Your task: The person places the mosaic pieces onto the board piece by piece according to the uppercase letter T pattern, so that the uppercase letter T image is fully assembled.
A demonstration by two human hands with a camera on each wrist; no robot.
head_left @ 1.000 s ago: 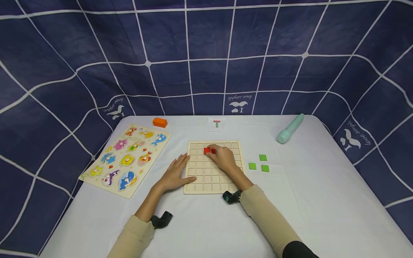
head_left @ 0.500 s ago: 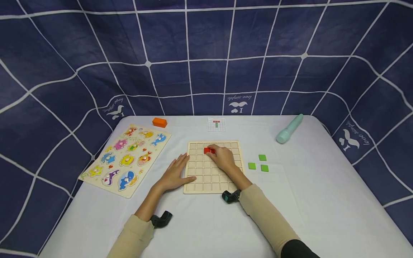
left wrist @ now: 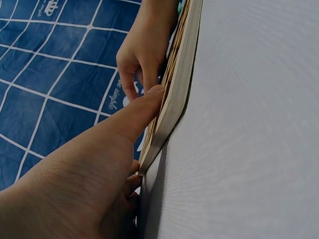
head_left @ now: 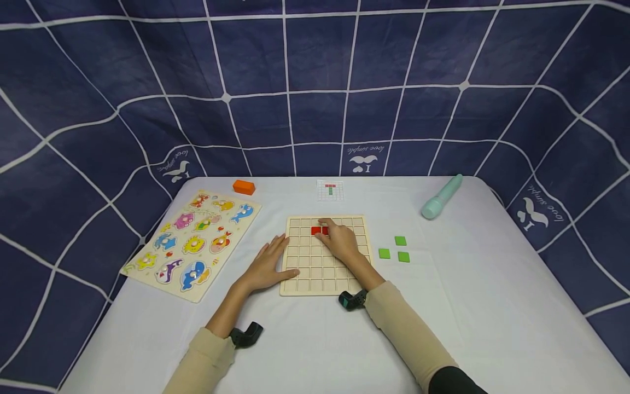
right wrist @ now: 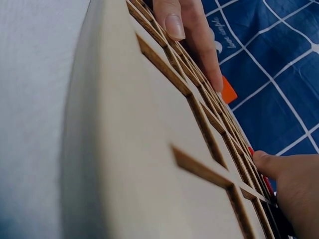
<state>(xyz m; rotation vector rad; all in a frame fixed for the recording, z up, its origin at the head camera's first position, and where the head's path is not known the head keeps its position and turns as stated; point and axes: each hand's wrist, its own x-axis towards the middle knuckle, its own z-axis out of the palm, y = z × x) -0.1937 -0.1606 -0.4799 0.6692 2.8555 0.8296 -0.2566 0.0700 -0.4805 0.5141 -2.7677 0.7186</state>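
Note:
A wooden grid board lies mid-table with two red square tiles side by side in its upper part. The left red tile shows fully; the second red tile is partly hidden by my right hand, whose thumb and index finger bracket it. My left hand rests along the board's left edge, fingers straight and spread, thumb over the frame. In the left wrist view the left thumb lies on the board's rim. The right wrist view shows the right thumb beside a red tile.
Several green tiles, one green tile among them, lie right of the board. A pattern card with a red-and-green T lies behind it. An animal puzzle board and an orange block are left; a mint-green flashlight-shaped object is back right.
My right index finger has shifted slightly away from me, so more of the red tiles shows between finger and thumb. The left hand and the board stay in place.

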